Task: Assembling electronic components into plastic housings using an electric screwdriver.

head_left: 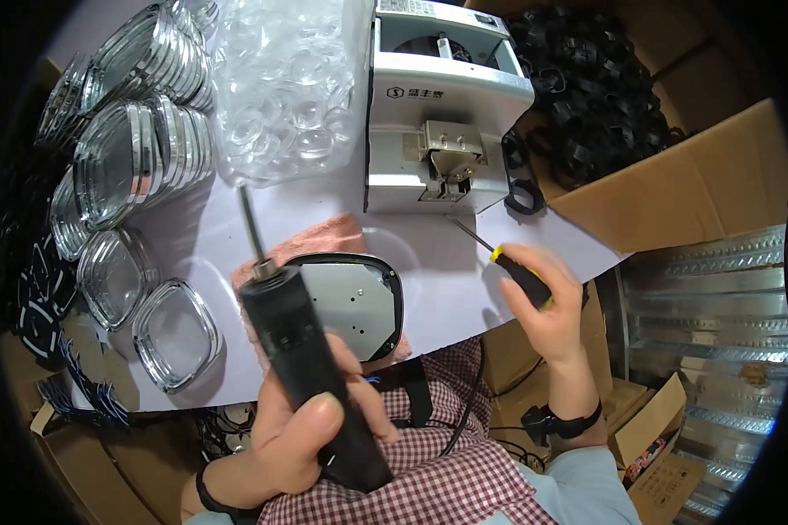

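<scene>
**Power driver (302, 346) and screwdriver (529, 284), one in each hand**

The left hand (293, 439), at lower left of centre, has its grip clamped around the power driver's black body, the metal bit (253, 227) pointing to the upper left. Small marks on that body are too faint to read. The right hand (553, 308), right of centre, has its grip clamped on the screwdriver's black-and-yellow handle, its tip near the lower edge of a silver-grey machine (438, 109) at upper centre. A hexagonal logo (396, 92) and dark characters (425, 94) are printed across the machine's front; a pale label (407, 8) with fine print sits at its top. A carton (665, 494) at lower right is printed too. On the white worktop (442, 289), a black-rimmed plate (355, 302) lies on a pink cloth (328, 234) at centre, partly hidden by the power driver.
</scene>
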`<act>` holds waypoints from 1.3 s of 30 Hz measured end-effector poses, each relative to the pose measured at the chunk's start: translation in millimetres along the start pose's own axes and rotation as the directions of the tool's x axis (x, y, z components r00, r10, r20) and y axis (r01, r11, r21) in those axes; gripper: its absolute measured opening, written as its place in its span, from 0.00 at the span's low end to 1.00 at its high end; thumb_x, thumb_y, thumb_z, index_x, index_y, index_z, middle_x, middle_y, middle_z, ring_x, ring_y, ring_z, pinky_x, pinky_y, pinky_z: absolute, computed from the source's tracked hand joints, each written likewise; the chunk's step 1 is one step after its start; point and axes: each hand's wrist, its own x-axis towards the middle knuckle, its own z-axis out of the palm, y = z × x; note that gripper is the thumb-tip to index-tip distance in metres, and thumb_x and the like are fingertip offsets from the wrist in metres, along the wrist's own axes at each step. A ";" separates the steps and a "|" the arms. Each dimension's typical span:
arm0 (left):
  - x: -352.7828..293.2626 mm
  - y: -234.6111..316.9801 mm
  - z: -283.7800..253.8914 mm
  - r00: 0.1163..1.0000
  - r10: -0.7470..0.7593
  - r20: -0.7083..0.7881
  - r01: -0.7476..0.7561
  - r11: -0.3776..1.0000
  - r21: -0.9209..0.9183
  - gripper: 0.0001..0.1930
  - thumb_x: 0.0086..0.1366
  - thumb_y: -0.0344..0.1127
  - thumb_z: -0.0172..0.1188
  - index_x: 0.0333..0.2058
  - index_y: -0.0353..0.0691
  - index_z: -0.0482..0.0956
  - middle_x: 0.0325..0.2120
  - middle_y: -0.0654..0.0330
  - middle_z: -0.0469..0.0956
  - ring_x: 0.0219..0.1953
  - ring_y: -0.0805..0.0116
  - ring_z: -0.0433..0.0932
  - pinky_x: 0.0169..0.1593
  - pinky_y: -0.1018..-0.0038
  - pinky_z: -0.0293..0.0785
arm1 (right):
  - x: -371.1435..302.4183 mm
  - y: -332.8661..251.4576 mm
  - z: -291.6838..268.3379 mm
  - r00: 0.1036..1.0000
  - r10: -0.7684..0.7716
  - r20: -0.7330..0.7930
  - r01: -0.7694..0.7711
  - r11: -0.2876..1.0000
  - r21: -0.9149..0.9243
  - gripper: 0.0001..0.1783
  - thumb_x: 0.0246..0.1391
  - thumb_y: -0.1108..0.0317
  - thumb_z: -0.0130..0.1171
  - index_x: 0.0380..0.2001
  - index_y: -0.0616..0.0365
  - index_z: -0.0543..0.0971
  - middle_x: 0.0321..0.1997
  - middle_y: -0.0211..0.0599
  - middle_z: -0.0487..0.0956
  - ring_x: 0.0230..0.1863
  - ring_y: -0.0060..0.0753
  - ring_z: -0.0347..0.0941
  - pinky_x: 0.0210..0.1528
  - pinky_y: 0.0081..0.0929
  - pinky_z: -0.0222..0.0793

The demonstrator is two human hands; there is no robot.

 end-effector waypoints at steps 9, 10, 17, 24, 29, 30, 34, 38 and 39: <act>29.5 0.6 47.4 0.998 -0.056 0.011 0.057 0.987 -0.149 0.23 0.73 0.57 0.40 0.48 0.40 0.62 0.35 0.48 0.78 0.36 0.63 0.79 0.42 0.71 0.77 | -3.8 -52.7 18.7 0.560 -0.814 -0.153 0.781 0.581 -0.230 0.30 0.48 0.61 0.67 0.55 0.18 0.73 0.54 0.27 0.70 0.57 0.37 0.68 0.63 0.48 0.65; 28.8 -0.9 51.6 0.994 -0.102 0.026 0.105 0.980 -0.169 0.23 0.73 0.56 0.40 0.46 0.40 0.66 0.35 0.54 0.77 0.37 0.68 0.77 0.45 0.72 0.75 | -5.8 -65.2 15.1 0.558 -0.824 -0.102 0.804 0.567 -0.177 0.29 0.49 0.60 0.66 0.54 0.18 0.74 0.57 0.20 0.70 0.57 0.33 0.69 0.63 0.45 0.65; 36.7 -13.8 75.6 0.963 -0.105 0.246 0.147 0.977 -0.158 0.24 0.77 0.50 0.40 0.60 0.38 0.58 0.47 0.62 0.68 0.51 0.75 0.68 0.55 0.75 0.67 | -11.5 -78.4 -3.7 0.634 -0.768 -0.087 0.773 0.630 0.068 0.20 0.48 0.68 0.68 0.45 0.40 0.75 0.51 0.24 0.78 0.56 0.35 0.72 0.61 0.52 0.69; 53.8 -31.9 84.2 0.926 -0.088 0.367 0.141 0.983 -0.121 0.29 0.78 0.49 0.33 0.68 0.34 0.49 0.59 0.56 0.64 0.64 0.68 0.61 0.67 0.70 0.55 | -12.0 -80.5 -5.6 0.788 -0.549 -0.278 0.615 0.682 0.396 0.24 0.55 0.66 0.66 0.51 0.45 0.67 0.48 0.37 0.77 0.51 0.44 0.76 0.66 0.67 0.57; 60.5 -34.1 80.1 0.929 -0.054 0.365 0.103 0.988 -0.116 0.28 0.78 0.48 0.32 0.67 0.33 0.50 0.59 0.57 0.64 0.64 0.68 0.61 0.67 0.69 0.55 | -7.1 -79.6 -2.5 0.810 -0.533 -0.247 0.586 0.705 0.399 0.22 0.55 0.67 0.66 0.50 0.46 0.68 0.47 0.38 0.78 0.50 0.44 0.76 0.66 0.68 0.56; 62.1 -35.2 80.1 0.934 -0.046 0.354 0.100 0.986 -0.134 0.28 0.78 0.48 0.32 0.67 0.34 0.50 0.59 0.57 0.64 0.64 0.67 0.62 0.67 0.69 0.56 | -4.9 -78.9 0.2 0.805 -0.529 -0.268 0.592 0.690 0.416 0.22 0.55 0.68 0.66 0.49 0.46 0.68 0.47 0.38 0.78 0.50 0.44 0.77 0.67 0.68 0.56; 66.8 -33.2 77.3 0.945 0.002 0.327 0.042 0.991 -0.127 0.28 0.78 0.48 0.35 0.66 0.32 0.51 0.56 0.57 0.65 0.61 0.69 0.64 0.63 0.69 0.61 | 2.0 -77.2 3.1 0.810 -0.519 -0.274 0.585 0.680 0.443 0.20 0.55 0.69 0.66 0.48 0.47 0.69 0.48 0.39 0.79 0.51 0.45 0.77 0.67 0.68 0.55; 67.9 -28.7 77.6 0.957 -0.008 0.290 0.039 0.994 -0.100 0.29 0.78 0.49 0.33 0.66 0.33 0.52 0.54 0.58 0.67 0.59 0.69 0.66 0.61 0.70 0.64 | 5.9 -76.7 2.6 0.818 -0.523 -0.239 0.571 0.694 0.439 0.20 0.55 0.69 0.66 0.48 0.47 0.69 0.47 0.39 0.79 0.51 0.46 0.77 0.67 0.67 0.55; 68.1 -28.3 77.7 0.962 -0.007 0.274 0.040 0.993 -0.113 0.29 0.78 0.50 0.33 0.66 0.33 0.52 0.54 0.58 0.67 0.59 0.69 0.67 0.60 0.70 0.65 | 6.5 -77.0 3.5 0.822 -0.518 -0.237 0.566 0.697 0.441 0.20 0.55 0.69 0.66 0.47 0.47 0.69 0.47 0.39 0.79 0.51 0.46 0.77 0.67 0.67 0.55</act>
